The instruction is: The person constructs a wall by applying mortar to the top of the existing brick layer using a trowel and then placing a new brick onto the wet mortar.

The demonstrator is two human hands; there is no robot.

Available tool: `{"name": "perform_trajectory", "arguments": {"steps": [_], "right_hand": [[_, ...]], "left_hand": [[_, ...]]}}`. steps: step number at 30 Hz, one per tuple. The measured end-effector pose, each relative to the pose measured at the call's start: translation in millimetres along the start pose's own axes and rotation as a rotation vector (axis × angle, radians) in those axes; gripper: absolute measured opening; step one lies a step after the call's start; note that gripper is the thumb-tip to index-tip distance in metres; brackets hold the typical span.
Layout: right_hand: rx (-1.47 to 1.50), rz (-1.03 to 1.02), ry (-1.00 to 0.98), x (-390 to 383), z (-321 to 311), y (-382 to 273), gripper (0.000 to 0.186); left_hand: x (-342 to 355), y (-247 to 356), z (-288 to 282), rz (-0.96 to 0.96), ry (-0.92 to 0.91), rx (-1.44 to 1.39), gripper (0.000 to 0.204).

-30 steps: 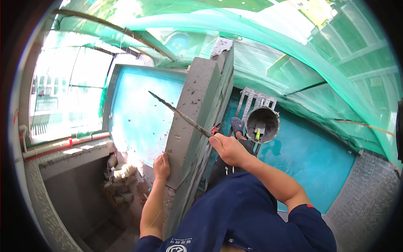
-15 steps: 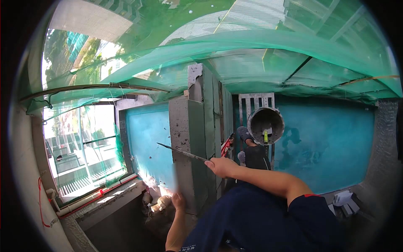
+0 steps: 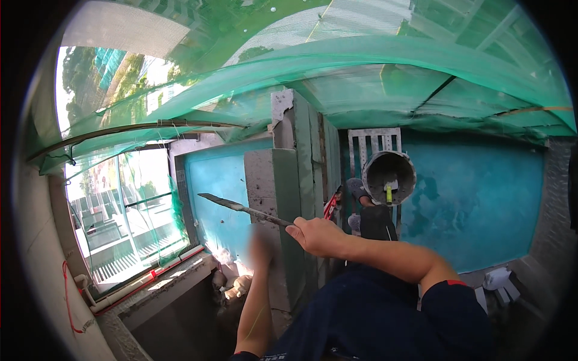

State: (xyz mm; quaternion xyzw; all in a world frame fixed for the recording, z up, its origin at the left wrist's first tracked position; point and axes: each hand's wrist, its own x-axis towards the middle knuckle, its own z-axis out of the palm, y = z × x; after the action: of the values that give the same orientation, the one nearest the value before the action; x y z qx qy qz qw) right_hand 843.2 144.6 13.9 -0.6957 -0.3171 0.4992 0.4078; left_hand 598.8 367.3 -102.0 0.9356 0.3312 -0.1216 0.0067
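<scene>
At mid-frame the right hand (image 3: 319,236) grips a long blade (image 3: 241,208) slanting up-left across the wall (image 3: 260,175), with the blurred left hand (image 3: 260,249) below it, its grip unclear.

1. A building site, by the look of it: I'm inside an unfinished building.
2. Green netting (image 3: 337,63) sweeps across the open side, with a brown pole (image 3: 144,124) running along it at left.
3. The wall (image 3: 260,180) in the middle is bare grey, its top rough and pitted.
4. To its right, the floor (image 3: 475,192) has a blue coat with darker blotches.
5. A grey-crusted bucket (image 3: 374,171) sits over the right edge of a slatted metal stand (image 3: 374,132).
6. White pipe (image 3: 129,287) runs exposed below the window opening (image 3: 135,222).
7. Pale blocks (image 3: 506,293) lie off the floor's near edge, at right.
</scene>
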Motion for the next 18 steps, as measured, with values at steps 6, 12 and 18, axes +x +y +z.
{"name": "perform_trajectory", "arguments": {"steps": [6,12,18], "right_hand": [[-0.087,-0.049,0.095,14,28,31,0.038],[-0.107,-0.111,0.035,9,18,16,0.041],[-0.073,0.027,0.002,24,4,33,0.044]], "left_hand": [[-1,48,-57,-0.019,-0.124,0.164,0.025],[-20,20,-32,-0.103,-0.163,0.217,0.032],[-21,-3,3,0.054,0.071,0.185,0.041]]}}
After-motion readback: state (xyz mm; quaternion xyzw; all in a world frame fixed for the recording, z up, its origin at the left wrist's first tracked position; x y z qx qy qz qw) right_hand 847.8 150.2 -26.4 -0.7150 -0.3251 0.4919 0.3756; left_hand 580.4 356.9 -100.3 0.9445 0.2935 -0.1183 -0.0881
